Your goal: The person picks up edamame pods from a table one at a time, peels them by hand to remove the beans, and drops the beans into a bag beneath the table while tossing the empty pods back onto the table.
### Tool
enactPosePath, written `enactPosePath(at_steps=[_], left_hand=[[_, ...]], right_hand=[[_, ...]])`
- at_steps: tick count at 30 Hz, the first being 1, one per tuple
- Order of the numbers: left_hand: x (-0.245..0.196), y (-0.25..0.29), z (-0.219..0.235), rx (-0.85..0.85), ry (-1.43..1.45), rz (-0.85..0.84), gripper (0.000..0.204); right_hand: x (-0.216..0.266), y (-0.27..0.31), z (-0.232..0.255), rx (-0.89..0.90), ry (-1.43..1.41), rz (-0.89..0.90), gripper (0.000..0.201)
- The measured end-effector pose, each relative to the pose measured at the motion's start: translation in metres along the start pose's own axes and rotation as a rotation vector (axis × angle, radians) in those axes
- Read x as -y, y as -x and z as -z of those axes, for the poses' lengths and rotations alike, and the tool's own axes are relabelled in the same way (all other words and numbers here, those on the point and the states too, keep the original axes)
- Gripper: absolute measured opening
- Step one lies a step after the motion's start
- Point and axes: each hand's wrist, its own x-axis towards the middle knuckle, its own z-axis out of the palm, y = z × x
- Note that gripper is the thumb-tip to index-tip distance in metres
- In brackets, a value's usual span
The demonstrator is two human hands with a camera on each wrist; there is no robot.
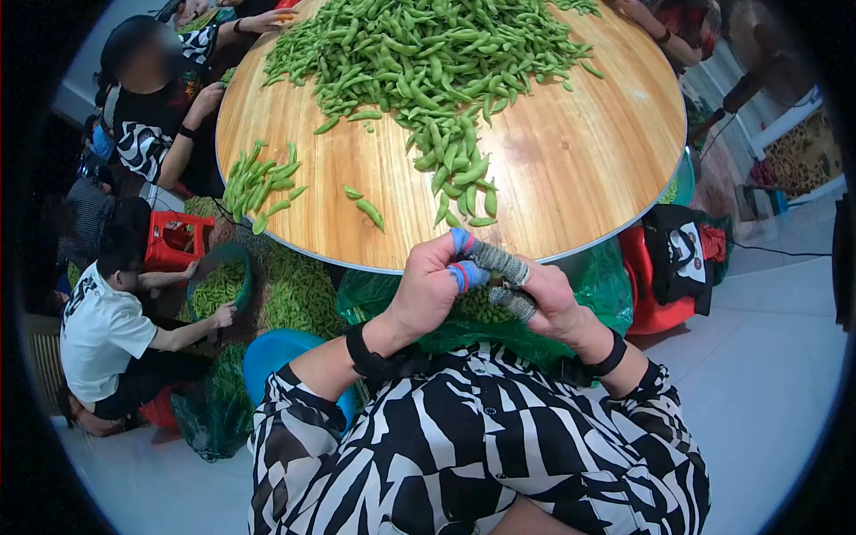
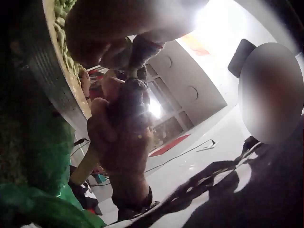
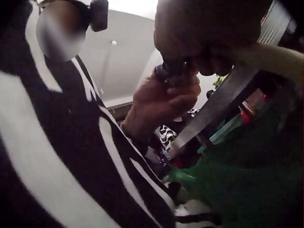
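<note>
Both hands meet just in front of the round wooden table (image 1: 580, 169). My left hand (image 1: 423, 285) has blue wraps with red bands on its digits, and its curled fingertips pinch at a narrow green bean pod (image 2: 133, 73), mostly hidden by the fingers. My right hand (image 1: 553, 299), with grey knitted finger sleeves (image 1: 499, 262), pinches at the same spot from the other side. A pale, tube-like piece (image 2: 84, 169) juts from below the right hand in the left wrist view. Beyond the hands a large heap of green pods (image 1: 419, 53) trails toward the near edge.
A smaller pile of pods (image 1: 259, 185) lies at the table's left, with a few loose pods (image 1: 369, 214) nearby. Green plastic (image 1: 606, 285) hangs under the edge. A blue basin (image 1: 276, 357) stands at lower left, near a crouching person (image 1: 116, 321). A red stool (image 1: 651, 285) is at right.
</note>
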Motion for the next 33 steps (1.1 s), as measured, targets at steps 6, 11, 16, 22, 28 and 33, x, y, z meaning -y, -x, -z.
enactPosePath(at_steps=[6, 11, 16, 22, 28, 33], left_hand=[[0.004, -0.001, -0.002, 0.006, -0.065, 0.055, 0.009], [-0.002, 0.003, 0.001, 0.061, -0.037, 0.207, 0.004], [-0.002, 0.009, 0.010, 0.045, -0.572, -0.131, 0.009], [-0.045, 0.025, 0.056, -0.362, -1.519, -0.474, 0.012], [-0.027, -0.011, 0.055, -0.298, -1.494, -0.514, 0.015], [-0.009, -0.040, 0.041, -0.304, -1.485, -0.449, 0.015]], right_hand=[[0.006, 0.006, 0.000, -0.124, 0.026, -0.104, 0.040], [0.013, -0.003, 0.006, -0.130, -0.016, -0.030, 0.027], [0.015, -0.002, 0.014, -0.053, 0.039, -0.046, 0.023], [0.013, 0.015, 0.021, 0.063, 0.275, 0.051, 0.034], [0.024, 0.007, 0.017, 0.088, 0.081, -0.233, 0.048], [0.014, 0.004, 0.001, -0.025, -0.029, -0.186, 0.044]])
